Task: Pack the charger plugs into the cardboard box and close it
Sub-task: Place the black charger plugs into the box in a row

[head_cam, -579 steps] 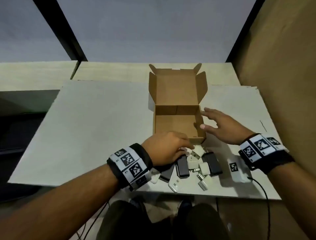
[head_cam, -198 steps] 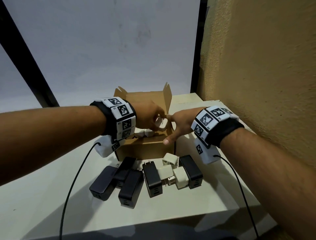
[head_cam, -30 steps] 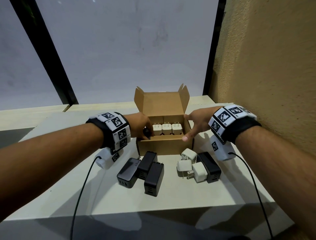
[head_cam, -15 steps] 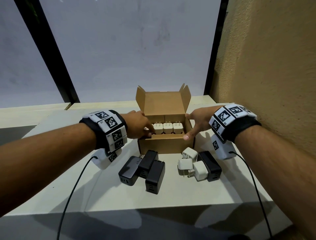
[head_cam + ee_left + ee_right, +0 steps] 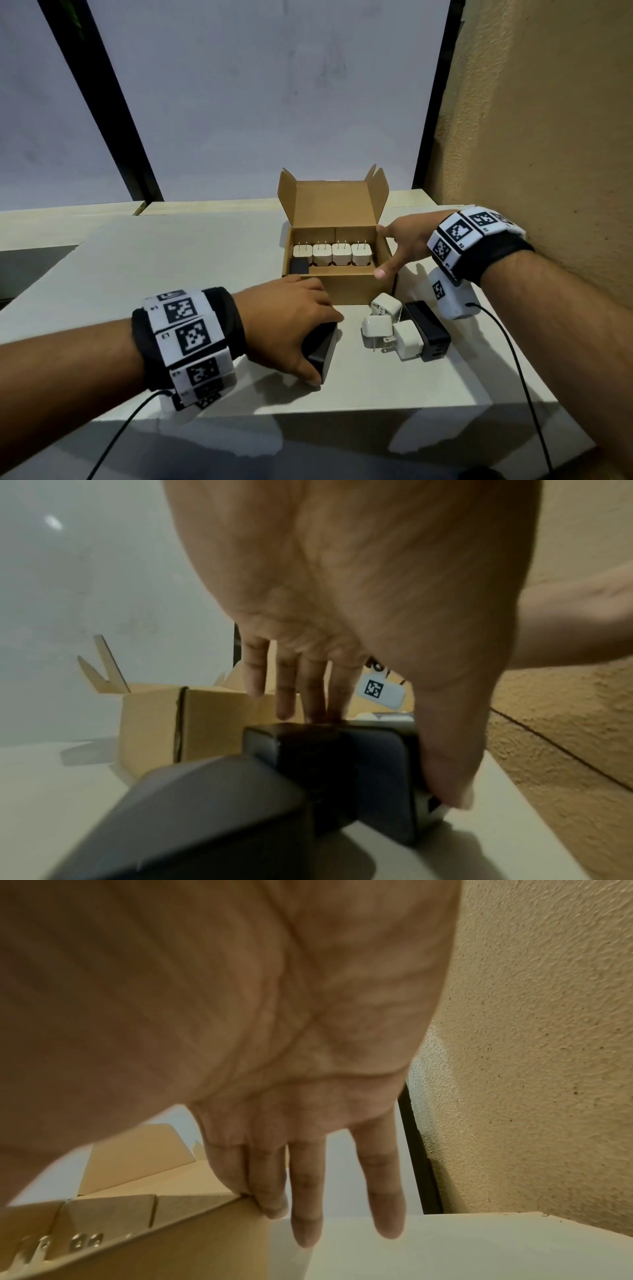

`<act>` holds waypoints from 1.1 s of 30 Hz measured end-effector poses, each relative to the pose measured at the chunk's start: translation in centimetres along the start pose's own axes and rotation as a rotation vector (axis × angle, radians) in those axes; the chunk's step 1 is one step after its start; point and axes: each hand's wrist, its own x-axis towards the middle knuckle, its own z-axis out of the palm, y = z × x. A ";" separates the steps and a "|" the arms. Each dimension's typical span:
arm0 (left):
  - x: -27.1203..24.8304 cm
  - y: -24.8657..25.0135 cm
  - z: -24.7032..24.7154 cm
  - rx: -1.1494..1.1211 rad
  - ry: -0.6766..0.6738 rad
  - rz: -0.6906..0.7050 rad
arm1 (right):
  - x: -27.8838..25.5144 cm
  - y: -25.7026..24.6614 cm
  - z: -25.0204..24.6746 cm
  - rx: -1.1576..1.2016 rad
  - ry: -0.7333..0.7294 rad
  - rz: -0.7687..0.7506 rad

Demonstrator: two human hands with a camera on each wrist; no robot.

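Note:
The open cardboard box (image 5: 356, 291) stands mid-table with its lid up. Inside, several white plugs (image 5: 331, 255) stand in a row with prongs up, and one black charger (image 5: 299, 266) sits at the front left. My left hand (image 5: 320, 344) lies on the table in front of the box and grips a black charger (image 5: 323, 359), thumb (image 5: 445, 777) at its near end and fingers (image 5: 318, 696) at its far end. A second black charger (image 5: 212, 804) lies beside it. My right hand (image 5: 394, 251) rests with straight fingers (image 5: 308, 1191) on the box's right wall (image 5: 171, 1245).
Three loose white plugs (image 5: 376, 327) and another black charger (image 5: 428, 329) lie right of my left hand, in front of the box. A rough tan wall (image 5: 548, 137) stands close on the right. The table's front edge (image 5: 342, 409) is near my wrists.
My left hand has left the box and come back down onto the black chargers on the table. A black charger now sits inside the box at the front left. My right hand stays on the box.

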 end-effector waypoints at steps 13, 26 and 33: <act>2.4 -1.9 -5.2 -0.316 0.342 -0.109 | 0.0 0.2 -0.1 -0.005 -0.006 -0.038; 7.3 -7.8 -2.3 -0.286 0.142 -0.332 | 0.0 0.1 -0.2 -0.017 -0.004 -0.024; 8.7 -8.2 -1.3 -0.216 0.058 -0.291 | 0.1 -0.1 -0.1 -0.041 -0.001 -0.017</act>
